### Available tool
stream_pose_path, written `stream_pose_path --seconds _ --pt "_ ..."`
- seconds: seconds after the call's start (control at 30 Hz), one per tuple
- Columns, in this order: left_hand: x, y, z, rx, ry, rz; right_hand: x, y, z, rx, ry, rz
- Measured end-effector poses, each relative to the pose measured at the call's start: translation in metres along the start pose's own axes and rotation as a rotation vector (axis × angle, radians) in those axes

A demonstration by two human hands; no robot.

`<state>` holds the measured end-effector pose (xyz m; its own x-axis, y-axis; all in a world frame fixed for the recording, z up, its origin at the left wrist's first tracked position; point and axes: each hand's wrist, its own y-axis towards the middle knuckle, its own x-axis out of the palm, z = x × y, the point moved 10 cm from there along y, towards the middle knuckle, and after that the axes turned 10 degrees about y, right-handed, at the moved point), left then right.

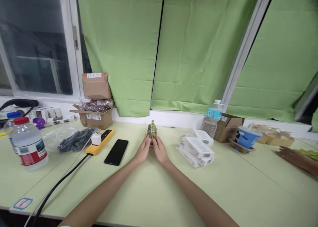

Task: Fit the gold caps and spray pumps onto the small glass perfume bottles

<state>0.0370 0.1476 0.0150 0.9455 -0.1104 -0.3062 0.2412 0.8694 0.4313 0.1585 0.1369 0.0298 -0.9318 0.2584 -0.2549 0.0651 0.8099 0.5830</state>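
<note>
A small bundle of shiny grey, clear and yellow pieces is on the table straight ahead; its exact kind I cannot make out. My left hand presses against its left side with the fingers straight and close together. On its right side, my right hand does the same, so the bundle is held between both hands. The fingers hide its lower part. To the left of my hands lies a black phone. Several white boxes are piled to the right.
A yellow power strip with a white plug, a bagged black cable, a red-capped bottle and cardboard boxes stand left. Right are a water bottle, a blue cup and another person's hand.
</note>
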Motion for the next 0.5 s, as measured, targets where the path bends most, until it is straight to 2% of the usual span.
stream_pose_path --seconds 0.13,0.3,0.5 --pt "0.000 -0.013 0.009 0.051 0.125 -0.027 -0.008 -0.008 -0.005 -0.047 -0.162 0.006" --pt "-0.002 -0.017 0.014 0.073 0.225 0.038 -0.011 -0.012 -0.012 -0.132 -0.258 -0.011" --pt "-0.008 -0.014 0.021 0.139 0.239 0.090 -0.014 -0.009 -0.010 -0.152 -0.305 0.026"
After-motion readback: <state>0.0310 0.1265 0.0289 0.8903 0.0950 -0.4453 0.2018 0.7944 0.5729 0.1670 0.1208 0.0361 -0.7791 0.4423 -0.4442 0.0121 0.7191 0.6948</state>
